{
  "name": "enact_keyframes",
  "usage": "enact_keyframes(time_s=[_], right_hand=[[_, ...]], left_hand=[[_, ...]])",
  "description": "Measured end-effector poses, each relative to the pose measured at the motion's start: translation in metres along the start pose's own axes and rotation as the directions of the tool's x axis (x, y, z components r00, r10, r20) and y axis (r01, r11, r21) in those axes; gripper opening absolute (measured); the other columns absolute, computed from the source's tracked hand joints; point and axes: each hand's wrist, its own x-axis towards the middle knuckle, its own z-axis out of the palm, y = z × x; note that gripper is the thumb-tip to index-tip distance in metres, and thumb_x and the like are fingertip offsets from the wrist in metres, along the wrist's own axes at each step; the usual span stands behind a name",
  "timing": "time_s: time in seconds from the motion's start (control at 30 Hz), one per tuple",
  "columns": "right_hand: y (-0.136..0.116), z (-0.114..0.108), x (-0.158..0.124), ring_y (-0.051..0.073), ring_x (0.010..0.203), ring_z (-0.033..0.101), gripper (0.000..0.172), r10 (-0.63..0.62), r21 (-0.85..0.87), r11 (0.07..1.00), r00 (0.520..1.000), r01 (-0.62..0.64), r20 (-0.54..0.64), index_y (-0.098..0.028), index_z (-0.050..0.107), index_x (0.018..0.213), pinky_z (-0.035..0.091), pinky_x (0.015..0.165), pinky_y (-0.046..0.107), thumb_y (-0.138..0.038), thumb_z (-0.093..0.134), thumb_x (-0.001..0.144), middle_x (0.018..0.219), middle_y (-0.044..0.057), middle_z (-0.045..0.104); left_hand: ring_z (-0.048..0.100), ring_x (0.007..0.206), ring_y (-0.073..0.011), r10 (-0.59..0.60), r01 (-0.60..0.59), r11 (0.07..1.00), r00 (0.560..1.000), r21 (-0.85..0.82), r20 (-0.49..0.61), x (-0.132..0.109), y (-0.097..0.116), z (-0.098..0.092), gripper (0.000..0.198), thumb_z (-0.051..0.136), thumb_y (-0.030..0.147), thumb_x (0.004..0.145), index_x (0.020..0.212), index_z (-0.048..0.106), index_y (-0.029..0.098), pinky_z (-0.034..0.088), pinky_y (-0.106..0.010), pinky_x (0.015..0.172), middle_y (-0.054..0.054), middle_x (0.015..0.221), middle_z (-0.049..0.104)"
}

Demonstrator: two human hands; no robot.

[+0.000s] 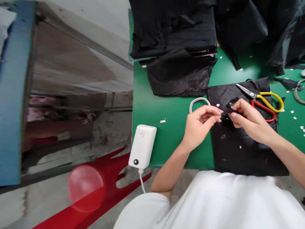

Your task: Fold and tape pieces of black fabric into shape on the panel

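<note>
Both hands are above a black sheet [247,156] on the green table [171,111]. My left hand [199,124] has its thumb and fingertips pressed together at the sheet's upper left; what is between them is too small to make out. Close to its right, my right hand [247,121] pinches a thin black strip [232,104]. Scissors [259,97] with one yellow and one red handle lie spread just beyond my right hand. A pale ring [199,99] sits partly behind my left hand.
A white power bank [143,146] with a cable lies at the table's left edge. Folded black material [181,74] and a black stack [173,28] are at the back. White scraps are scattered about. A red chair [95,190] stands at left.
</note>
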Motion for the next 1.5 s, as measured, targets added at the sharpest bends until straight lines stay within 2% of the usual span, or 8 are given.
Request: enact_keyframes(time_s=[0.1, 0.3, 0.5, 0.73, 0.93, 1.17, 1.33, 1.5], right_hand=[[0.003, 0.003, -0.001, 0.008, 0.055, 0.043, 0.009, 0.073, 0.03, 0.997, 0.997, -0.073, 0.001, -0.022, 0.044, 0.084, 0.037, 0.052, 0.022, -0.027, 0.048, 0.091, 0.065, -0.006, 0.046], [0.003, 0.006, -0.002, 0.008, 0.059, 0.046, 0.015, 0.062, 0.008, 0.998, 0.988, -0.062, -0.141, -0.02, 0.05, 0.082, 0.036, 0.051, 0.021, -0.033, 0.052, 0.091, 0.07, -0.003, 0.052], [0.004, 0.008, -0.005, 0.007, 0.054, 0.045, 0.015, 0.047, -0.012, 0.999, 0.982, -0.05, -0.182, -0.02, 0.055, 0.085, 0.036, 0.049, 0.021, -0.034, 0.052, 0.091, 0.069, -0.003, 0.052], [0.003, 0.009, -0.006, 0.007, 0.053, 0.043, 0.014, -0.021, -0.052, 0.999, 0.976, 0.01, -0.216, -0.02, 0.056, 0.082, 0.033, 0.046, 0.022, -0.031, 0.053, 0.091, 0.074, -0.002, 0.058], [0.005, 0.01, -0.006, 0.006, 0.051, 0.04, 0.012, -0.077, -0.151, 0.988, 0.967, 0.041, -0.244, -0.02, 0.055, 0.081, 0.032, 0.045, 0.02, -0.027, 0.053, 0.09, 0.07, -0.002, 0.056], [0.004, 0.009, -0.006, 0.004, 0.043, 0.034, 0.012, -0.15, -0.236, 0.967, 0.966, 0.098, -0.21, -0.019, 0.053, 0.079, 0.027, 0.041, 0.019, -0.024, 0.054, 0.09, 0.061, -0.006, 0.053], [0.004, 0.01, -0.006, 0.005, 0.046, 0.042, 0.013, -0.15, -0.225, 0.969, 0.966, 0.102, -0.208, -0.02, 0.053, 0.079, 0.033, 0.047, 0.019, -0.025, 0.051, 0.091, 0.059, -0.006, 0.052], [0.004, 0.01, -0.006, 0.006, 0.049, 0.043, 0.014, -0.147, -0.168, 0.979, 0.97, 0.115, -0.193, -0.02, 0.051, 0.078, 0.034, 0.048, 0.019, -0.024, 0.05, 0.091, 0.059, -0.006, 0.05]], left_hand=[[0.062, 0.062, -0.0051, -0.028, 0.029, 0.998, 0.999, -0.053, 0.03, 0.002, -0.003, 0.001, 0.014, 0.075, 0.026, 0.074, 0.072, 0.066, 0.016, 0.052, -0.015, 0.054, -0.001, 0.087, 0.065], [0.06, 0.058, -0.0045, -0.156, 0.159, 0.982, 0.987, -0.1, 0.039, 0.001, -0.006, 0.007, 0.023, 0.077, 0.033, 0.073, 0.078, 0.062, 0.016, 0.05, -0.014, 0.054, 0.002, 0.075, 0.062], [0.063, 0.055, -0.0042, -0.153, 0.15, 0.974, 0.988, -0.173, -0.008, -0.002, -0.008, 0.012, 0.026, 0.08, 0.025, 0.07, 0.077, 0.056, 0.016, 0.053, -0.014, 0.054, 0.004, 0.072, 0.067], [0.064, 0.053, -0.0058, -0.167, 0.159, 0.976, 0.985, -0.15, -0.039, -0.003, -0.006, 0.014, 0.031, 0.083, 0.029, 0.066, 0.072, 0.056, 0.015, 0.052, -0.014, 0.05, 0.002, 0.069, 0.07], [0.064, 0.057, -0.0062, -0.113, 0.113, 0.991, 0.994, -0.066, 0.0, -0.006, -0.004, 0.016, 0.025, 0.079, 0.028, 0.071, 0.074, 0.058, 0.015, 0.056, -0.017, 0.058, 0.002, 0.071, 0.068], [0.065, 0.069, -0.0069, 0.052, -0.049, 0.97, 0.999, 0.238, -0.006, -0.009, -0.008, 0.015, 0.009, 0.072, 0.017, 0.077, 0.079, 0.063, 0.016, 0.057, -0.017, 0.07, 0.002, 0.076, 0.066], [0.067, 0.071, -0.0082, -0.037, 0.034, 0.996, 0.998, 0.077, 0.044, -0.008, -0.009, 0.014, 0.012, 0.072, 0.021, 0.078, 0.081, 0.06, 0.016, 0.057, -0.018, 0.071, 0.002, 0.077, 0.065], [0.068, 0.084, -0.0071, -0.06, 0.062, 0.995, 0.998, -0.081, 0.023, -0.008, -0.012, 0.015, 0.019, 0.076, 0.018, 0.074, 0.082, 0.058, 0.017, 0.055, -0.016, 0.084, 0.002, 0.081, 0.065]])
